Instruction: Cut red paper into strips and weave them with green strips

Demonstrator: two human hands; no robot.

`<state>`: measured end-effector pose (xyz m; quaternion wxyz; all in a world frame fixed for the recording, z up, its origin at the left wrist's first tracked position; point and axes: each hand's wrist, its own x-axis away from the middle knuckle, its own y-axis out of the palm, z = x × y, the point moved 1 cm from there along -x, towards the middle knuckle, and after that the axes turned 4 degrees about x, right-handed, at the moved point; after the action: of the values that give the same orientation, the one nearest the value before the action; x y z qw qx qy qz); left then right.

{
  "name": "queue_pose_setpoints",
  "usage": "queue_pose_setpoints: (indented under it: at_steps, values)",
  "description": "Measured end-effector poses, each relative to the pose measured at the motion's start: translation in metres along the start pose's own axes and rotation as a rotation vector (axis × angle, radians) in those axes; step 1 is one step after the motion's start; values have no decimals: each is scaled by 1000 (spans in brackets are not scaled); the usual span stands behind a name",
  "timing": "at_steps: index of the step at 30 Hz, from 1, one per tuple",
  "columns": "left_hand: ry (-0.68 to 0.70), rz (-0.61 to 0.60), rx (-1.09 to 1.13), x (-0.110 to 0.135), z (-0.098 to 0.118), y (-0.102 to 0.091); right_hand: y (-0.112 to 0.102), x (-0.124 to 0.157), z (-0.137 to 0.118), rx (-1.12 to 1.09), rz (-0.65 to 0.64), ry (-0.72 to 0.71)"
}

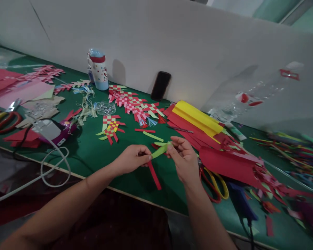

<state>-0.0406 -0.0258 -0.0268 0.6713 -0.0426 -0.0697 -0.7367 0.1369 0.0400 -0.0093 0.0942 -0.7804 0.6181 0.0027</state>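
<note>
Above the green table, my left hand (135, 158) pinches a red paper strip (154, 175), which hangs down from its fingertips, together with one end of a light green paper strip (159, 150). My right hand (183, 156) is closed on the other end of the green strip, so it stretches between both hands. Just beyond them lie a loose green strip (152, 135) and a short red strip (145, 131). A woven fish of red, green and yellow strips (111, 130) rests farther left. How the two held strips meet is hidden by my left fingers.
Red-and-yellow scissors (215, 184) and red paper sheets (228, 165) lie right of my hands, with a blue-handled tool (241, 201) nearby. Woven fish (130, 102), a phone (161, 85), a bottle (100, 71) and a plastic bottle (250, 97) line the back. A white cable (54, 149) loops at left.
</note>
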Motion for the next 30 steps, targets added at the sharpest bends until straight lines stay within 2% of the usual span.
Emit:
queue_pose_setpoints:
  at_steps: [4, 6, 11, 13, 19, 30]
  values:
    - [-48, -14, 57, 0, -4, 1, -4, -4, 4, -91, 46, 10]
    - [-62, -10, 80, 3, -6, 0, -6, -4, 4, -118, 11, 54]
    - [-86, -1, 123, 10, -10, -3, 0, 6, 2, -152, -364, 197]
    - [-87, -1, 139, 10, -12, -3, 6, 10, 3, -180, -428, 218]
    - [-100, -14, 182, 12, -14, -4, 20, 12, 14, -126, -275, 201]
    - [-82, 28, 284, 12, -20, -6, 23, 11, 29, -189, -161, 188]
